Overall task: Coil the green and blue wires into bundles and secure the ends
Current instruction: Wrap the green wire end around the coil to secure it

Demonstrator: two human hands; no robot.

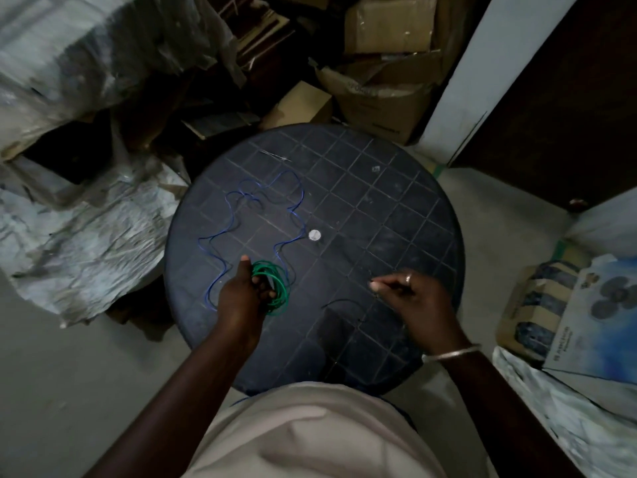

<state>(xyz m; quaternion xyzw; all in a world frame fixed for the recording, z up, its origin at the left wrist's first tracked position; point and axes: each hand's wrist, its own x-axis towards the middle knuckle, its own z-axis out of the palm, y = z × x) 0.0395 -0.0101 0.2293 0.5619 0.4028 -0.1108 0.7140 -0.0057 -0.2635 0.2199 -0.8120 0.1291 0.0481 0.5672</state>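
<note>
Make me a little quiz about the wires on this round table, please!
1. True or false: the green wire is already wound into a coil in the left hand.
2. Which wire lies loose and uncoiled on the round table? A) green B) blue C) red
3. Fill in: the right hand wears a ring and a ____ on its wrist.

Key: 1 true. 2 B, the blue wire. 3 bangle.
</note>
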